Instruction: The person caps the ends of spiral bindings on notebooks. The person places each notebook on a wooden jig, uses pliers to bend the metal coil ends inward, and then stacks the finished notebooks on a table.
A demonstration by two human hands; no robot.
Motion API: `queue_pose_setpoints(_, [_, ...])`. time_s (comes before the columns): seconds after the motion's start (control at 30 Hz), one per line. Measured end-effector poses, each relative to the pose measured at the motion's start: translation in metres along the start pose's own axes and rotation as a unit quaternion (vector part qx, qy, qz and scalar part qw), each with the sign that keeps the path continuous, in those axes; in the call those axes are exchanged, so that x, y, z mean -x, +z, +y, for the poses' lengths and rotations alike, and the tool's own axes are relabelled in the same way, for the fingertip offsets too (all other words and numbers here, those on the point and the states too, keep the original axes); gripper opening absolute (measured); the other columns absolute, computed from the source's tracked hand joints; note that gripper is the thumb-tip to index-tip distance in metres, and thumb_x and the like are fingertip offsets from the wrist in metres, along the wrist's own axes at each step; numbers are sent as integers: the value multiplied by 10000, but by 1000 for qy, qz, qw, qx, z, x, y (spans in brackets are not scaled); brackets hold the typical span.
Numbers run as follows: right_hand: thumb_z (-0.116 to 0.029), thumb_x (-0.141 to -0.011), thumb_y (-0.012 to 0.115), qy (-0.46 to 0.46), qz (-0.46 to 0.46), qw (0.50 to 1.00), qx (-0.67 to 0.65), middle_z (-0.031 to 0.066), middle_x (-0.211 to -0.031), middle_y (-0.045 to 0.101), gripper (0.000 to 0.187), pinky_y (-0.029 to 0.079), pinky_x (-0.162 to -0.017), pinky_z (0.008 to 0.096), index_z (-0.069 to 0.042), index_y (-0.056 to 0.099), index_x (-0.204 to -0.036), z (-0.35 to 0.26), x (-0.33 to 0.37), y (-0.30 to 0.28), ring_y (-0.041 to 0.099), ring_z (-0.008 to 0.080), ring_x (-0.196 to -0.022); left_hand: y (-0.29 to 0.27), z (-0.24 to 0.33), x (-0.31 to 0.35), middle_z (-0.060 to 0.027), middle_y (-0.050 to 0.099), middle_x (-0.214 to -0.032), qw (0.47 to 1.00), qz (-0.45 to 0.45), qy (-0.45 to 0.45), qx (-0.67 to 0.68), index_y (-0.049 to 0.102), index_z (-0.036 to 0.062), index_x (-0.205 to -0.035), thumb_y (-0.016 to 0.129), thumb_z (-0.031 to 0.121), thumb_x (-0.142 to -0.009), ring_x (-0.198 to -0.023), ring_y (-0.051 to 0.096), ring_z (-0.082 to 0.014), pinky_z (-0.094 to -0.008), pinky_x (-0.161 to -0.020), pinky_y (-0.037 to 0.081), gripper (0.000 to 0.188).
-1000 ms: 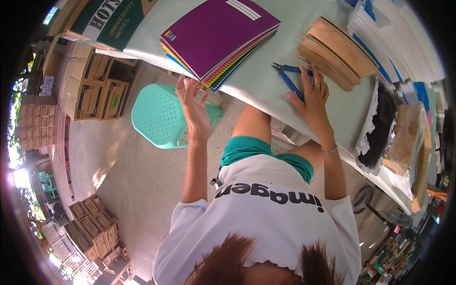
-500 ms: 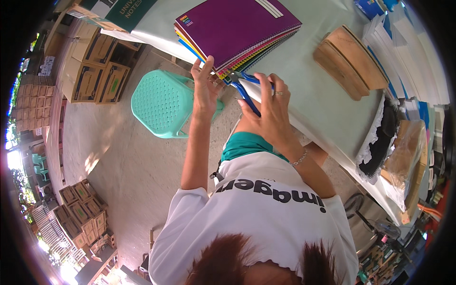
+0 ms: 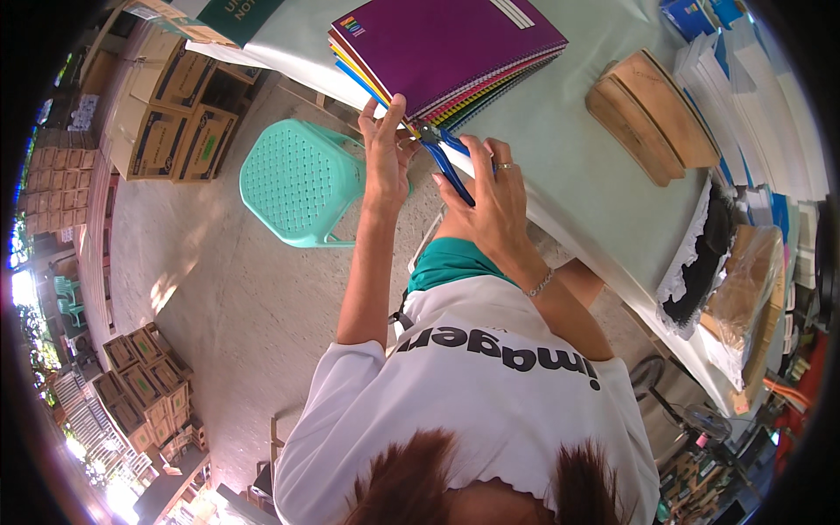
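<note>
A stack of spiral notebooks [image 3: 455, 52], purple cover on top and several other colours beneath, lies at the near edge of the table. My left hand [image 3: 385, 157] grips the stack's near corner, thumb at the edge and fingers partly hidden under it. Blue-handled pliers [image 3: 449, 169], which look like cutting pliers, are held in my right hand [image 3: 497, 188] with the handles spread. The metal jaws touch the end of the notebooks' wire binding, close to my left fingertips. Exactly what lies between the jaws is too small to tell.
The table [image 3: 604, 210] has a pale green cover. Two curved wooden blocks [image 3: 652, 118] lie right of the notebooks, beside stacked white paper [image 3: 748, 105]. A mint plastic stool [image 3: 302, 184] stands left of my left arm. Cardboard boxes [image 3: 179, 114] are piled farther left.
The pliers' jaws have shifted slightly left and up against the binding's end. My left hand has moved a little to the right with the corner. The view has shifted slightly.
</note>
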State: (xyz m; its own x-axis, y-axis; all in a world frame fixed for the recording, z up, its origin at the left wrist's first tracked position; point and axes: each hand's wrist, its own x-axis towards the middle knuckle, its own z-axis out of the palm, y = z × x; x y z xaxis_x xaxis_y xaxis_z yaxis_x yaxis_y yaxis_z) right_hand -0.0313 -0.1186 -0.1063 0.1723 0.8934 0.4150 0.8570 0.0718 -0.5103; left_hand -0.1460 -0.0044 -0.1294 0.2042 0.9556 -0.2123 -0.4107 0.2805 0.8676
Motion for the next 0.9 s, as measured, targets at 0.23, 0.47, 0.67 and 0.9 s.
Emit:
queue_pose_setpoints(0.23, [-289,-888,651,116,-202,900,-370,139,-1061,543,468,474,-619,350,-4,457,-1204,16,3,-5,598,216,-807,5,0,4,-101,576,-985,999,25,28,-38,231,-60,-1370,621,415,-915,-892,572,-150,-353,-828,484,765])
queue_pose_setpoints(0.47, [-311,-856,661,32,-24,999,-17,226,-1177,440,580,339,-932,487,-24,426,-1301,-1,11,-6,447,356,-1094,5,1,4,-105,591,-980,998,27,35,-45,248,-77,-1365,635,421,-909,-916,598,-162,-376,-822,496,778])
queue_pose_setpoints(0.67, [-330,-855,666,31,-11,999,9,222,-1199,431,603,349,-939,481,-26,423,-1316,1,15,2,456,347,-1098,6,1,5,-101,596,-967,998,32,32,-46,265,-55,-1369,636,439,-904,-906,586,-154,-355,-814,479,773])
queue_pose_setpoints(0.9, [-329,-856,670,28,-18,999,14,211,-1198,436,607,374,-933,475,-42,415,-1326,2,17,7,464,355,-1098,4,-1,4,-95,588,-973,998,32,34,-49,285,-42,-1357,627,440,-909,-897,580,-157,-360,-814,474,741])
